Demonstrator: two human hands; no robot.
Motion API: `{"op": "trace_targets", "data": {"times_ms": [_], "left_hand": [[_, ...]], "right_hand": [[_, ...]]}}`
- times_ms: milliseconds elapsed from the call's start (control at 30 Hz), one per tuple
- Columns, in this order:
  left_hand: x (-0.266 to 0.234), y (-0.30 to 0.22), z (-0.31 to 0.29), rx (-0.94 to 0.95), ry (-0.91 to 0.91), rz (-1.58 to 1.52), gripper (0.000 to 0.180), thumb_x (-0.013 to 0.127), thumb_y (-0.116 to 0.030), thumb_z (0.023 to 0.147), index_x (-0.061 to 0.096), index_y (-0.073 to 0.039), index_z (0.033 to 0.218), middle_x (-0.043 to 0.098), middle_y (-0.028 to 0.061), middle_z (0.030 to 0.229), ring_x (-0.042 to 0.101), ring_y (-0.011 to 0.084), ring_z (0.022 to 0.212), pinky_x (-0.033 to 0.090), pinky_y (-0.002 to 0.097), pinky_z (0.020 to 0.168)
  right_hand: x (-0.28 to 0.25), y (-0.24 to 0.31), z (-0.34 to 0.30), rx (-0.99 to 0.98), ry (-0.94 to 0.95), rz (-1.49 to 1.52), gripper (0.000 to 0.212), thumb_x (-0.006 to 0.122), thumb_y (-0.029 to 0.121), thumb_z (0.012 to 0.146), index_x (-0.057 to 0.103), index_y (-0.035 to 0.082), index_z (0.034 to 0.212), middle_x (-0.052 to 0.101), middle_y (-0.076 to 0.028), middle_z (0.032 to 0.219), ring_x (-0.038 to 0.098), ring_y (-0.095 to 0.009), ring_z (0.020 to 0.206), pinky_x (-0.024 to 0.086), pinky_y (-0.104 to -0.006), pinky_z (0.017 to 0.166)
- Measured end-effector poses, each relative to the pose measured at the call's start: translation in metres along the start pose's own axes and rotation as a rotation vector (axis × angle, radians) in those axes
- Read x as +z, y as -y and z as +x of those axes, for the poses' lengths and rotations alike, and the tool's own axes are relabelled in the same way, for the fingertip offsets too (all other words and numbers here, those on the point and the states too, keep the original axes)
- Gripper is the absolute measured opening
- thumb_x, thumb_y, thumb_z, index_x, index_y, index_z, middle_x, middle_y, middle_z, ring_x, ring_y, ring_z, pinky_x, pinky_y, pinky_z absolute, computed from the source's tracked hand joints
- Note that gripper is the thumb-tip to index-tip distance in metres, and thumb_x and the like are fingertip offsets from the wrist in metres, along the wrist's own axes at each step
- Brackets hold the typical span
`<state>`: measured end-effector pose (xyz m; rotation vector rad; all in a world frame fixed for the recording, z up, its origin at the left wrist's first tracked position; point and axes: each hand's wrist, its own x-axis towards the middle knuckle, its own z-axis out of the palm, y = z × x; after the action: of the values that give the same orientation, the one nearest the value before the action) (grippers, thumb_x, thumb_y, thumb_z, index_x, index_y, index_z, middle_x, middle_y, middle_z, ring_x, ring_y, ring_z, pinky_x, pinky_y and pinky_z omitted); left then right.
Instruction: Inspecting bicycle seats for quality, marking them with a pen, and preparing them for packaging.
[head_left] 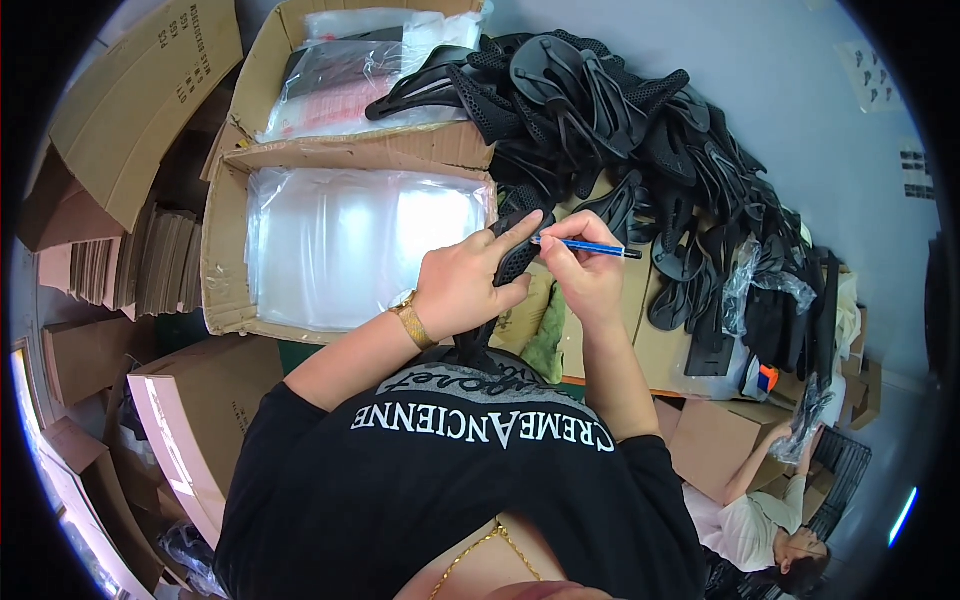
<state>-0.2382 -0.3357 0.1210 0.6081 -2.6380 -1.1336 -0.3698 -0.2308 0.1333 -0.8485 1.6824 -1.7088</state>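
My right hand (588, 275) grips a slim blue pen (598, 246) with a black end, its tip pointing left at a black mesh-patterned part (515, 262). That part is held by my left hand (465, 285), with the index finger stretched along it and the thumb below. A gold watch (408, 318) circles my left wrist. The part's lower end runs down toward my black shirt, and my fingers cover some of it. Beyond both hands lies a big heap of similar black moulded parts (590, 100), with looped frames and mesh surfaces.
Left of my hands, an open cardboard box (226, 215) holds clear plastic bags (330, 250). Another box behind it holds more bags (340, 80). Flattened cardboard (165, 265) is stacked at far left. A green cloth-like item (545, 345) lies near my right forearm. Another person (750, 525) is at lower right.
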Motion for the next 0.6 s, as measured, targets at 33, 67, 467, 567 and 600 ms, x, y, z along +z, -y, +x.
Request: {"op": "trace_targets", "data": {"times_ms": [33,67,467,567,600], "left_hand": [[0.0003,0.0003,-0.0002,0.001,0.004,-0.001,0.065,0.061,-0.039,0.074,0.041,-0.032,0.135,0.056,0.0077,0.075,0.06,0.0241,0.061,0.048,0.0339,0.051],[0.0001,-0.0001,-0.0003,0.001,0.004,-0.004,0.065,0.061,-0.039,0.074,0.041,-0.032,0.135,0.056,0.0077,0.075,0.06,0.0241,0.061,0.048,0.0339,0.051],[0.0004,-0.0016,-0.0044,0.011,-0.01,0.019,0.065,0.06,-0.039,0.074,0.041,-0.031,0.135,0.055,0.0083,0.074,0.059,0.0248,0.058,0.049,0.0345,0.051],[0.0004,-0.0016,-0.0045,0.013,-0.008,0.017,0.065,0.06,-0.039,0.073,0.041,-0.032,0.135,0.055,0.0084,0.074,0.059,0.0251,0.058,0.049,0.0347,0.051],[0.001,-0.0014,-0.0046,0.015,-0.016,0.016,0.065,0.061,-0.039,0.073,0.041,-0.032,0.135,0.055,0.0084,0.074,0.059,0.0251,0.058,0.049,0.0346,0.051]], "right_hand": [[-0.0001,-0.0008,-0.0001,0.001,-0.001,-0.002,0.005,0.063,-0.001,0.078,0.058,0.0,0.078,0.057,0.0,0.074,0.049,-0.004,0.066,0.039,-0.018,0.058],[-0.0004,-0.0021,-0.0002,-0.016,-0.001,-0.008,0.005,0.063,-0.001,0.078,0.058,0.0,0.078,0.057,0.0,0.074,0.049,-0.004,0.066,0.039,-0.018,0.058],[0.0012,-0.0019,-0.0069,-0.023,-0.002,0.036,0.006,0.063,-0.001,0.079,0.058,-0.001,0.082,0.057,0.0,0.076,0.05,-0.004,0.068,0.04,-0.0177,0.06],[0.0019,-0.0009,-0.0084,-0.022,-0.015,0.038,0.006,0.063,-0.001,0.079,0.058,-0.001,0.083,0.058,-0.001,0.077,0.051,-0.004,0.069,0.041,-0.0178,0.062],[0.0017,-0.0008,-0.0087,-0.027,-0.013,0.034,0.006,0.063,-0.002,0.079,0.058,-0.001,0.083,0.058,-0.001,0.078,0.051,-0.004,0.07,0.041,-0.0179,0.062]]}}
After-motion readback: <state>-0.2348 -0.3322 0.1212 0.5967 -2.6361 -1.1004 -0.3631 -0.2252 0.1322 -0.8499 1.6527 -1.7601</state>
